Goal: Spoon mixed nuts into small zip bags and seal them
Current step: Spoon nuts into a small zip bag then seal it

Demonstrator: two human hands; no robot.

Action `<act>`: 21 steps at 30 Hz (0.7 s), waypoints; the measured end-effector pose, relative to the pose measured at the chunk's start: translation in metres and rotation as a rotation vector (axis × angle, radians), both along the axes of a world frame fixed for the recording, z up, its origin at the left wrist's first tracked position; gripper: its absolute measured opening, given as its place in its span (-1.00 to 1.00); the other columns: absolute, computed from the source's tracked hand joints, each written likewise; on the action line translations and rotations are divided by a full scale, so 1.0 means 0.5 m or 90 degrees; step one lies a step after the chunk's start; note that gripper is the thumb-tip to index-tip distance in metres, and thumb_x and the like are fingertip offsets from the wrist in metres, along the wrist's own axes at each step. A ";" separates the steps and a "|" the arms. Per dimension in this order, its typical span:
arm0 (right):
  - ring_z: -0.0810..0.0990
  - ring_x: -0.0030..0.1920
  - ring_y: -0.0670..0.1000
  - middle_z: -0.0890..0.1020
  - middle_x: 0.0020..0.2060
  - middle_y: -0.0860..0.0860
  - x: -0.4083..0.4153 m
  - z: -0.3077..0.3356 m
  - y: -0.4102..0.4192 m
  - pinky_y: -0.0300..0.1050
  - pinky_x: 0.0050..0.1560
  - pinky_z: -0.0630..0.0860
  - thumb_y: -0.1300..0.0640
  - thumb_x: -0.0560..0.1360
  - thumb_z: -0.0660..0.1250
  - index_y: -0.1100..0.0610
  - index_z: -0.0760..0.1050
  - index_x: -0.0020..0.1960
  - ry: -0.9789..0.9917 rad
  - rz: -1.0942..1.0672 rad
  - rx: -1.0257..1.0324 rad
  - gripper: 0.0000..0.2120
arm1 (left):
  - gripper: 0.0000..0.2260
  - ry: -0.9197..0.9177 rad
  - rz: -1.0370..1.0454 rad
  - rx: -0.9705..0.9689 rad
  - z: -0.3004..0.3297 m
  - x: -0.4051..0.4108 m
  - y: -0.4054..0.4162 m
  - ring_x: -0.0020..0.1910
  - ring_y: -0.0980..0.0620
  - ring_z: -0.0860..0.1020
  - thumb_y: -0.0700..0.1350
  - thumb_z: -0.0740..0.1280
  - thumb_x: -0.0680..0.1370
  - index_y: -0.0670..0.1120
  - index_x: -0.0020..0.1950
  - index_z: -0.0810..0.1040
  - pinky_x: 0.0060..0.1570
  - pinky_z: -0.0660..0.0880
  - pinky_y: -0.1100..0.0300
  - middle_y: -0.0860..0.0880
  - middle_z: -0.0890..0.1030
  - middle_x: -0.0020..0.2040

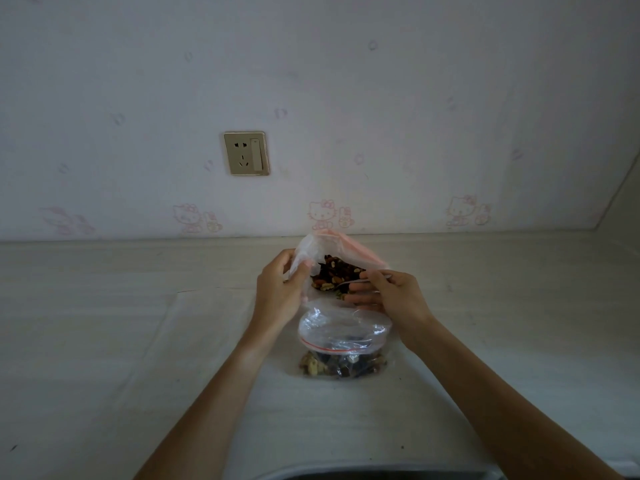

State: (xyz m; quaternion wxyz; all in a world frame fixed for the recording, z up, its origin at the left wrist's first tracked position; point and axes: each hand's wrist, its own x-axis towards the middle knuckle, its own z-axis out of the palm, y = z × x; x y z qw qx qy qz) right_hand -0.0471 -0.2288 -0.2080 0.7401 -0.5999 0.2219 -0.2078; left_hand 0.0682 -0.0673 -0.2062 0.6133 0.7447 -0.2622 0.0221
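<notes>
Closest to you, a small zip bag (341,344) sits on the pale table (104,341), right btwn your forearms. It's clear plastic w/ a red line at the zip, top part puffed and crinkled, and the bottom holds a low layer of mixed nuts (341,365), tan and dark pieces. Can't tell if the zip is closed. Just past it, your left hand (282,289) has its fingers curled round the near-left edge of a bigger bag (332,252), holding its mouth open. That bag is thin translucent plastic w/ a pinkish rim on the far side; inside you see a heap of nuts, brown, tan and near-black. Your right hand (391,292) pinches the handle of a metal spoon (360,280) btwn thumb and forefinger; the spoon's front end lies among the nuts at the bag's mouth, other fingers stretched out under it. Behind the table stands a white wall w/ faint pink cartoon cat stickers (323,213) and a gold wall socket (246,153).
</notes>
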 end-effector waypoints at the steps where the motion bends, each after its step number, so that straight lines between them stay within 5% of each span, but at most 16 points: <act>1: 0.77 -0.17 0.24 0.76 -0.13 0.20 0.000 0.000 0.002 -0.08 -0.32 0.67 0.19 0.68 0.27 0.29 0.62 0.02 -0.002 0.001 0.002 -0.78 | -0.89 0.001 -0.010 0.000 0.000 -0.002 -0.001 -0.45 0.10 0.54 -0.08 0.34 0.68 -0.06 0.03 0.64 -0.40 0.57 0.10 0.05 0.65 -0.24; 6: 0.77 -0.17 0.23 0.76 -0.14 0.20 -0.001 0.002 0.006 -0.10 -0.36 0.65 0.18 0.68 0.27 0.31 0.61 0.04 -0.002 0.016 0.013 -0.78 | -0.90 0.023 -0.032 -0.006 -0.002 -0.010 -0.006 -0.47 0.12 0.50 -0.08 0.34 0.68 -0.04 0.05 0.64 -0.45 0.53 0.15 0.16 0.59 -0.32; 12: 0.76 -0.12 0.29 0.74 -0.08 0.27 -0.013 0.005 -0.005 -0.04 -0.26 0.70 0.20 0.69 0.25 0.37 0.59 0.09 -0.015 0.027 0.043 -0.76 | -0.89 0.005 0.011 -0.016 0.002 -0.005 -0.001 -0.47 0.07 0.59 -0.08 0.34 0.68 -0.05 0.03 0.64 -0.40 0.53 0.25 0.05 0.67 -0.25; 17: 0.76 -0.08 0.25 0.74 -0.08 0.26 -0.030 0.011 -0.021 -0.01 -0.13 0.73 0.16 0.69 0.26 0.34 0.63 0.06 -0.001 0.024 0.020 -0.73 | -0.89 0.010 0.044 -0.017 -0.001 0.005 0.004 -0.22 0.14 0.67 -0.07 0.36 0.66 -0.04 0.09 0.67 -0.29 0.49 0.45 0.04 0.72 -0.09; 21: 0.77 -0.12 0.23 0.75 -0.14 0.25 -0.046 0.021 -0.027 -0.10 -0.25 0.68 0.14 0.70 0.24 0.32 0.62 0.01 0.010 0.013 -0.003 -0.71 | -0.89 -0.018 0.060 0.021 0.000 0.010 0.011 -0.02 0.31 0.62 -0.01 0.40 0.63 0.01 0.10 0.66 -0.16 0.46 0.51 0.14 0.70 -0.02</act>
